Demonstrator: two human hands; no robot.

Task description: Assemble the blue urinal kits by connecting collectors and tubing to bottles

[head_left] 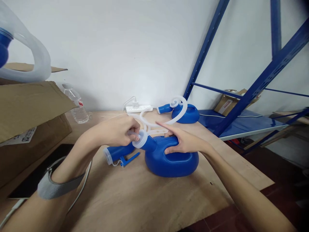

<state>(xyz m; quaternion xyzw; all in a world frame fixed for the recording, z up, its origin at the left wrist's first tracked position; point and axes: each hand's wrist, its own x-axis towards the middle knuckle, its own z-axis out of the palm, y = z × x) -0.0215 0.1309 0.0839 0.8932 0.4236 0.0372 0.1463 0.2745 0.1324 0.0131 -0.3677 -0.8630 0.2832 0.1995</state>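
A blue plastic bottle (172, 164) with a handle lies on the wooden table (135, 199), its neck pointing left. My right hand (181, 141) wraps round its handle. At the white cap (141, 139) on the neck, my left hand (126, 132) pinches a translucent ribbed tube, with its fingertips touching the cap. The tube's far end is hidden by the hand. Just behind the hands, a pale tube (172, 121) curves over the table. Below my left hand rests a blue funnel-like piece (119, 152) with a clear cap and a small blue clip (129, 159).
A second blue bottle (191, 113) stands at the back near a white power strip (142, 109). On the left are a water bottle (78, 108), an open cardboard box (36, 145) and a dark flat device (31, 180). A blue metal shelf (243, 119) stands at the right.
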